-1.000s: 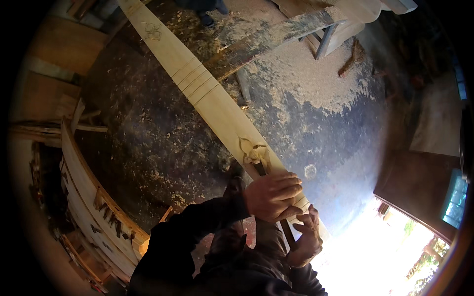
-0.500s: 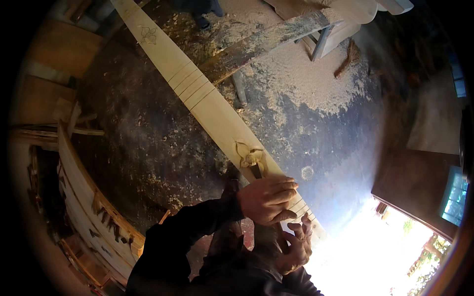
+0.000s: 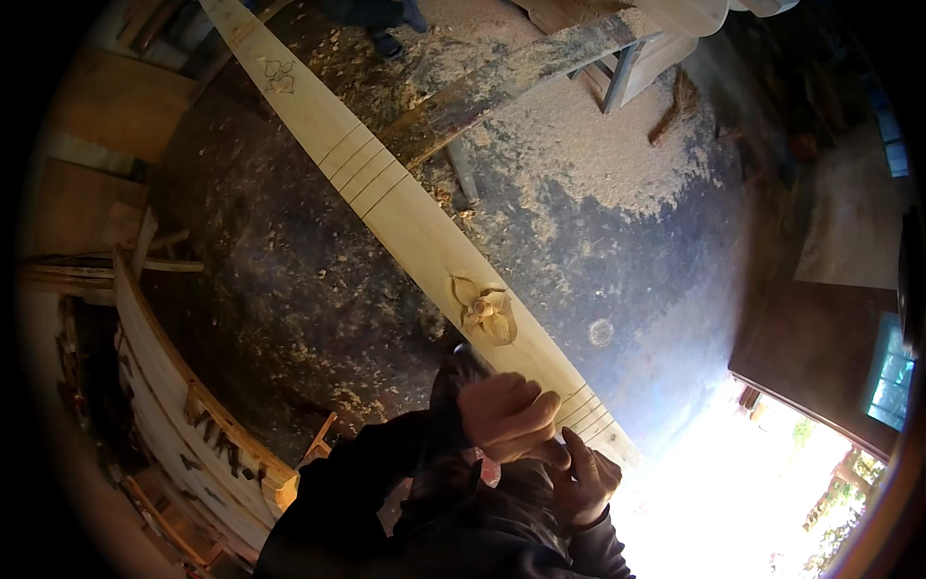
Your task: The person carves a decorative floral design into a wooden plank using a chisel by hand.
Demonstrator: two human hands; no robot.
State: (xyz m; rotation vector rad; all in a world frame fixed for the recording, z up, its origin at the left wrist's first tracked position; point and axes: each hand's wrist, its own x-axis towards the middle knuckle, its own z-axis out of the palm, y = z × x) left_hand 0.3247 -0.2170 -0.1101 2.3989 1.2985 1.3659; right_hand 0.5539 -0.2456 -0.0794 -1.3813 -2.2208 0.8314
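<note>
A long pale wooden plank (image 3: pixel 415 222) runs diagonally from the upper left to the lower right. A carved flower (image 3: pixel 487 314) stands out in relief on it, and its petals show clearly. My left hand (image 3: pixel 508 417) is closed in a fist over the plank's near edge, below the flower; the chisel seen in it a moment earlier is now hidden by the fingers. My right hand (image 3: pixel 586 480) is curled close by, its fingertips against the left hand, and what it holds, if anything, is hidden. A drawn flower outline (image 3: pixel 280 77) marks the plank's far end.
A dusty cross beam (image 3: pixel 521 82) meets the plank from the upper right. Sawdust (image 3: pixel 617 145) and shavings cover parts of the dark floor. At left stands a wooden rack (image 3: pixel 207 429) with several tools. Another person's foot (image 3: pixel 388 43) shows at the top. Bright light enters at the lower right.
My left hand has drawn back from the flower toward me, and the chisel's dark blade has left the carving. My right hand's fingers have curled in against the left hand.
</note>
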